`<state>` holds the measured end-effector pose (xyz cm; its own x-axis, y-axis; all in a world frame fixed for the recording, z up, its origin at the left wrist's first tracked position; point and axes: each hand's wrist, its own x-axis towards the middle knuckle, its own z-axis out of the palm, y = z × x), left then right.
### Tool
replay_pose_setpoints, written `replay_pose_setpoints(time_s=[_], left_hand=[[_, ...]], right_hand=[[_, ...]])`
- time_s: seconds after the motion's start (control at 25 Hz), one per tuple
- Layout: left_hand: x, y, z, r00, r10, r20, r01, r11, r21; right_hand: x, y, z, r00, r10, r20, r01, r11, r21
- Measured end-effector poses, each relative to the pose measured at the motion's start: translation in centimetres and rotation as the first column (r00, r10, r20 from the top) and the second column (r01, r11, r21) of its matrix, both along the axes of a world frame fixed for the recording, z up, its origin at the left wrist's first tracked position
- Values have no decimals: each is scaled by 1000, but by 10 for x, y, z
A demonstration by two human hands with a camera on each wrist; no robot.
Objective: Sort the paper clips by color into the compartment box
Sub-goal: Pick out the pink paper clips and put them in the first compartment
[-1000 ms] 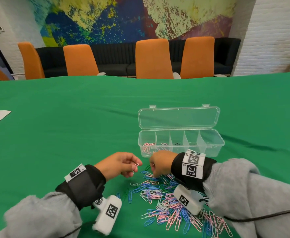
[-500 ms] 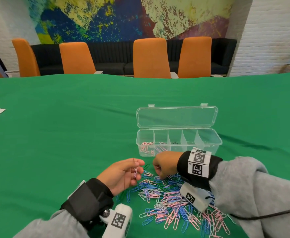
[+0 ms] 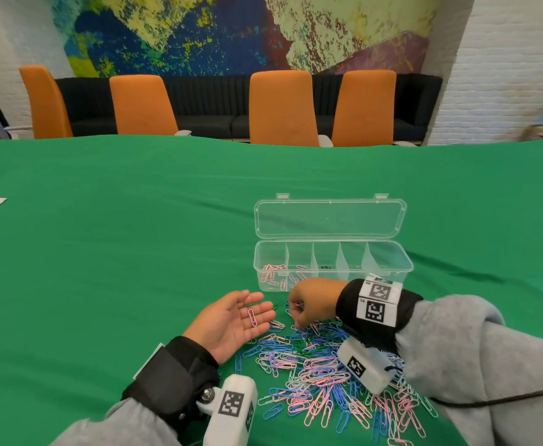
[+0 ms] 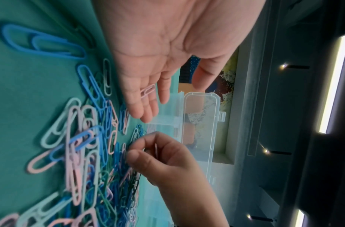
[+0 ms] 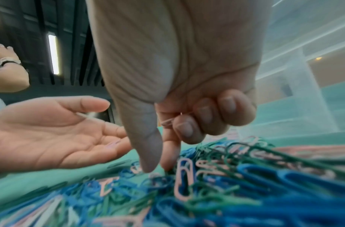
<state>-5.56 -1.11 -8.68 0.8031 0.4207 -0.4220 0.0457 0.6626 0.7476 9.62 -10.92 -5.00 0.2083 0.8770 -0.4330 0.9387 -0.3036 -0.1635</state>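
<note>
head: pink clip [image 3: 252, 317] on flat left palm [image 3: 231, 323].

The left hand [image 3: 231, 320] lies palm up in the lower centre of the head view, fingers straight and relaxed, pointing toward the upper right of the frame. The right hand [image 3: 309, 300] sits just to its right, knuckles up, wrist bent downward. In the right wrist view its thumb [image 5: 146, 144] and index finger point down together while the other fingers [image 5: 204, 113] curl into the palm in a closed grip. Both forearms wear grey sleeves with black wrist straps carrying white marker blocks, entering from the bottom corners.
</note>
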Motion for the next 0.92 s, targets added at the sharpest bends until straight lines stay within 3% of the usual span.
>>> replay_pose_setpoints(time_s=[0.16, 0.36, 0.68, 0.8, 0.92], left_hand=[[2, -3, 3, 998, 59, 19, -58, 996, -61], [5, -5, -1, 999, 44, 9, -43, 995, -94], [0, -1, -11, 998, 52, 43, -44, 983, -178], [-1, 0, -11, 997, 63, 51, -52, 978, -200], [0, 1, -11, 996, 72, 55, -56, 968, -246]], right_hand=[[-11, 8, -9, 982, 26, 188, -15, 998, -59], [-16, 8, -11, 969, -6, 245, 26, 997, -79], [-17, 7, -8, 993, -93, 71, 97, 994, -57], [-14, 7, 2, 974, -193, -115, 197, 980, 21], [-16, 14, 19, 894, -246, -375, 315, 939, 135]])
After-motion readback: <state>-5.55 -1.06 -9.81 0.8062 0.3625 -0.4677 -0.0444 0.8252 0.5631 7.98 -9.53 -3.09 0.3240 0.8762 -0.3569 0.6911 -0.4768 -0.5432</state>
